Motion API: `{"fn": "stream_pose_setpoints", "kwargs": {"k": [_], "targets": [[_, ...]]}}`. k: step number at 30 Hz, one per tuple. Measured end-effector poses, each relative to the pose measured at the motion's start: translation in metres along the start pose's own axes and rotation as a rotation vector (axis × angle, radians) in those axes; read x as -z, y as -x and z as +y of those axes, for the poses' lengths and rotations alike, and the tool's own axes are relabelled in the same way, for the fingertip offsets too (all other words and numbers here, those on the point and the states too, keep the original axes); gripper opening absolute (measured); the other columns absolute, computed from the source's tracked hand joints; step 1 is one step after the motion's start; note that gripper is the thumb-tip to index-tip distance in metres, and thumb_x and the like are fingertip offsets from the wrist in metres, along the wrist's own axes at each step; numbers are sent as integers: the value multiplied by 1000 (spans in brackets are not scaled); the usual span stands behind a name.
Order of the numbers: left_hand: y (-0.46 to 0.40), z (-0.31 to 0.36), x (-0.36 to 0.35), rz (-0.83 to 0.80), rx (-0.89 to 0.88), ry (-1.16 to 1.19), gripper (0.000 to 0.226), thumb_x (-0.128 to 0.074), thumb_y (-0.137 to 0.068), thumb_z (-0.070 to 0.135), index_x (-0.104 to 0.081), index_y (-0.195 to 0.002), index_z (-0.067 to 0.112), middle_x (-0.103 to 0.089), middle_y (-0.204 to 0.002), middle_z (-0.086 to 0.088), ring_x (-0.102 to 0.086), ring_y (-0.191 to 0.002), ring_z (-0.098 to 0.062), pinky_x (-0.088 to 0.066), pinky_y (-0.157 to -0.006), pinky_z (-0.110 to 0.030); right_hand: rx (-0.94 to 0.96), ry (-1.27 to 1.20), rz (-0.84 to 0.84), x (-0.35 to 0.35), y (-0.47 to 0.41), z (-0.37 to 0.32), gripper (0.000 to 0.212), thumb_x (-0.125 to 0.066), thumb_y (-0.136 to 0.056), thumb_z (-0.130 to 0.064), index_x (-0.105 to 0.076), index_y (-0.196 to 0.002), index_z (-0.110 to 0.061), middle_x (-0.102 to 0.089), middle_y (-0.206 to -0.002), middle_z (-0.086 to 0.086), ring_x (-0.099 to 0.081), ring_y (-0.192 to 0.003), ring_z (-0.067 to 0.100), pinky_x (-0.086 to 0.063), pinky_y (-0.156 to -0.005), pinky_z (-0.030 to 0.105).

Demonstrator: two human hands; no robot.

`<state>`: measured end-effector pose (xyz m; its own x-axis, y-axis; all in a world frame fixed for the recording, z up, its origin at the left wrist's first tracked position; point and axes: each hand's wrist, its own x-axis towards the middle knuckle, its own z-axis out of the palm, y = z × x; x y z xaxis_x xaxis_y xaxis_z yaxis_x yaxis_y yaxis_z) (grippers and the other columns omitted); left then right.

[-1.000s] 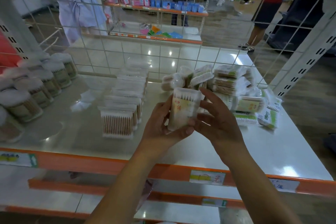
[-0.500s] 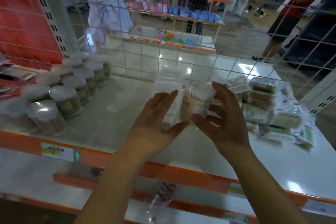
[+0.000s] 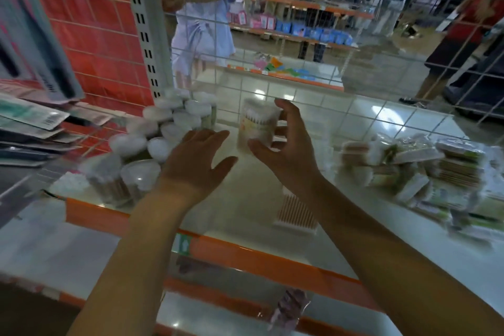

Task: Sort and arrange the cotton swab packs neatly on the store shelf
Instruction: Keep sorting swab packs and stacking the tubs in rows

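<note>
- While gripped in the right hand [image 3: 286,150], thumb in front and fingers curled round the far side, swab tub [image 3: 257,128] upright over the shelf [image 3: 245,215], just right of the round tubs [image 3: 169,128].
- Left hand [image 3: 196,161] flat and relaxed, fingers straight, holding nothing; possibly brushing the nearest round tub, though blur hides any contact.
- Step in hand, by judgement: carrying one tub across to join its own kind at the left.
- Next move calls for lowering the tub beside the right edge of that group, base flat, label forward, then letting go without nudging its neighbours.
- Unsorted pile [image 3: 417,169] of flat packs heaped at the right of the shelf, well apart from the tub; a flat box [image 3: 297,213] of wooden-stick swabs lying below the right forearm.
- In the way: round tubs packed close and loosely set, easy to topple; wire grid [image 3: 300,95] just behind limits reach backward.
- Much sorting left, judging by the pile.
</note>
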<state>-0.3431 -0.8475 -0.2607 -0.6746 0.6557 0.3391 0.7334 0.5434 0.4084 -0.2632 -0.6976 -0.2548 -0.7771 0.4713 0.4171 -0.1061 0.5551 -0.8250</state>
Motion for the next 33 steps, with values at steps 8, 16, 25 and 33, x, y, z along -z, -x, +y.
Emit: {"fn": "stream_pose_setpoints", "kwargs": {"k": [8,16,25,33], "targets": [[-22,-42,27,36,-13,-109,50,-53,-83,38,-58,-121,5,-59,-118,-19,-51,-109,-39,-43,-89,-49,-67,93,24,-61,-51,17,74,-71,-71,-11,-32,-134,-12,-41,-127,10,-50,-106,22,-50,-79,28],[-34,-63,23,34,-22,-52,45,-53,-82,37,-60,-114,8,-62,-115,-15,-58,-103,-33,-49,-84,-48,-184,285,-20,-97,-60,54,67,-62,-82,-10,-26,-138,-14,-34,-112,0,-45,-93,14,-35,-70,20],[-28,-71,15,106,-29,37,45,-43,-82,37,-65,-104,5,-67,-99,-16,-60,-90,-35,-49,-78,-49,-246,474,-58,-107,-85,68,57,-50,-85,-6,-26,-136,-17,-43,-119,16,-52,-96,34,-40,-69,35],[-29,-68,15,110,-84,58,49,-38,-79,40,-66,-98,5,-66,-91,-12,-59,-85,-33,-49,-74,-50,-273,491,-77,-116,-106,69,53,-47,-88,-10,-25,-136,-17,-46,-113,19,-54,-96,38,-42,-71,37]]}}
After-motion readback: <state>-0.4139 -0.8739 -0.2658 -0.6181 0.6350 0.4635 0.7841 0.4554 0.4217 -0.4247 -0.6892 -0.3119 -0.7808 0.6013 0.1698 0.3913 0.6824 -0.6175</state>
